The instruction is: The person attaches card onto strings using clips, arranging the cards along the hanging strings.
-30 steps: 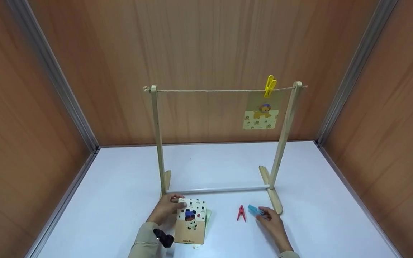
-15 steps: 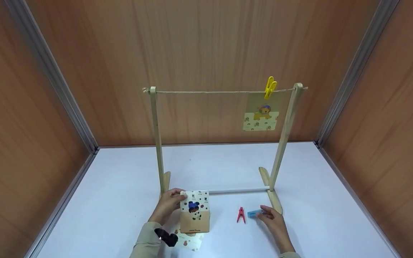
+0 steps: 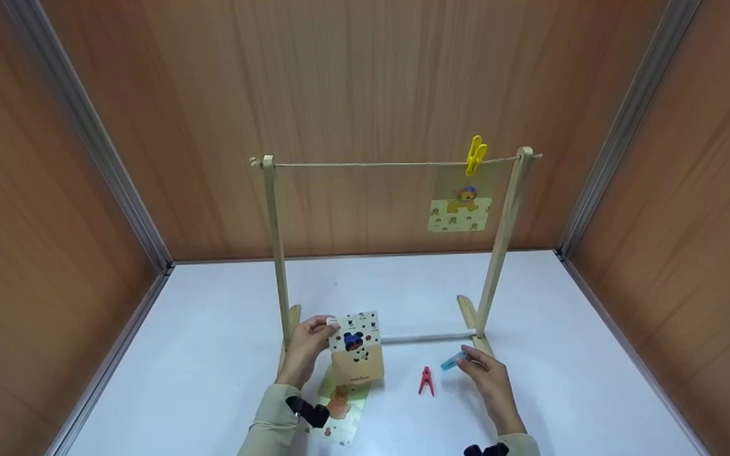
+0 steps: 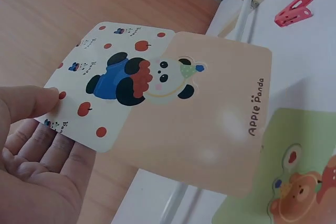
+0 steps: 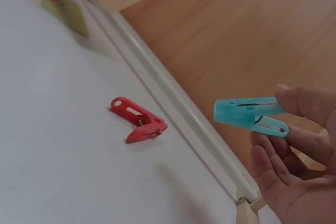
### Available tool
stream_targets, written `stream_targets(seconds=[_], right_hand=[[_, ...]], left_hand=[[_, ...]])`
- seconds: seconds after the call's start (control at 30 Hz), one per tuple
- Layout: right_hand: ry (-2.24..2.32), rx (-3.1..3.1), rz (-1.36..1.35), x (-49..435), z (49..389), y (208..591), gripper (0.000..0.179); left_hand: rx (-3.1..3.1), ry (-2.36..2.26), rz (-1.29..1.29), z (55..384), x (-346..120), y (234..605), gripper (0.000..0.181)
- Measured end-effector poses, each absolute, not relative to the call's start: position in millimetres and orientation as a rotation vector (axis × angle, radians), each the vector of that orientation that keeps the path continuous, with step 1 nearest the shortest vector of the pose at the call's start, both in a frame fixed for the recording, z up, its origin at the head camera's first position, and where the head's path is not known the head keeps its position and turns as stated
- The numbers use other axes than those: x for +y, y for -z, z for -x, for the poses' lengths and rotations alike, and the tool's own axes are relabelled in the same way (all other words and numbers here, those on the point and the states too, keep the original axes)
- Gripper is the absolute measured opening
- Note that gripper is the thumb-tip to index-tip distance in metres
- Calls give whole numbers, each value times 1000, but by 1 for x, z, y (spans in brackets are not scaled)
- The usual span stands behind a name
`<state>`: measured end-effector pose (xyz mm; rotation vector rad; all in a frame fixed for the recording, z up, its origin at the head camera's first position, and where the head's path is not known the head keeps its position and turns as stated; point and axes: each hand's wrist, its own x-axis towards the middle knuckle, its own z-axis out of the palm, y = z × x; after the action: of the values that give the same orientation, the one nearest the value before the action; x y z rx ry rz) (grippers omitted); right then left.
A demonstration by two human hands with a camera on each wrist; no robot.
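My left hand (image 3: 307, 348) pinches a panda card (image 4: 178, 103) by its dotted white edge, thumb on the printed face. The card reads "Apple Panda" and is raised over the table. A green bear card (image 3: 343, 405) lies on the table below it, partly covered by it in the head view. Between thumb and fingers, my right hand (image 3: 488, 383) holds a blue clothespin (image 5: 249, 114) by its handle end, jaws pointing left in the head view. On the table between the hands lies a red clothespin (image 3: 426, 381).
A wooden frame with a string (image 3: 365, 165) strung between two posts (image 3: 276, 247) stands behind the hands. From the string's right part hangs a lion card (image 3: 460, 212), held by a yellow clothespin (image 3: 476, 156). A white bar (image 3: 428, 337) joins the posts low down. Wooden walls enclose the table.
My left hand has lifted the panda card up and to the right off the bear card, which now shows more. My right hand has risen slightly with the blue clothespin.
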<state>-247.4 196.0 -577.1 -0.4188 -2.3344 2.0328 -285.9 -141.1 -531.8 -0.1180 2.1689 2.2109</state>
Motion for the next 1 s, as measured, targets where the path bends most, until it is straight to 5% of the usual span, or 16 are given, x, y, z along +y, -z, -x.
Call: stream_targets(seconds=[1.0], right_hand=[[-1996,-2300,23,184,266,479,46]], left_hand=[[2201,-2297,-159,307,-100,460,33]])
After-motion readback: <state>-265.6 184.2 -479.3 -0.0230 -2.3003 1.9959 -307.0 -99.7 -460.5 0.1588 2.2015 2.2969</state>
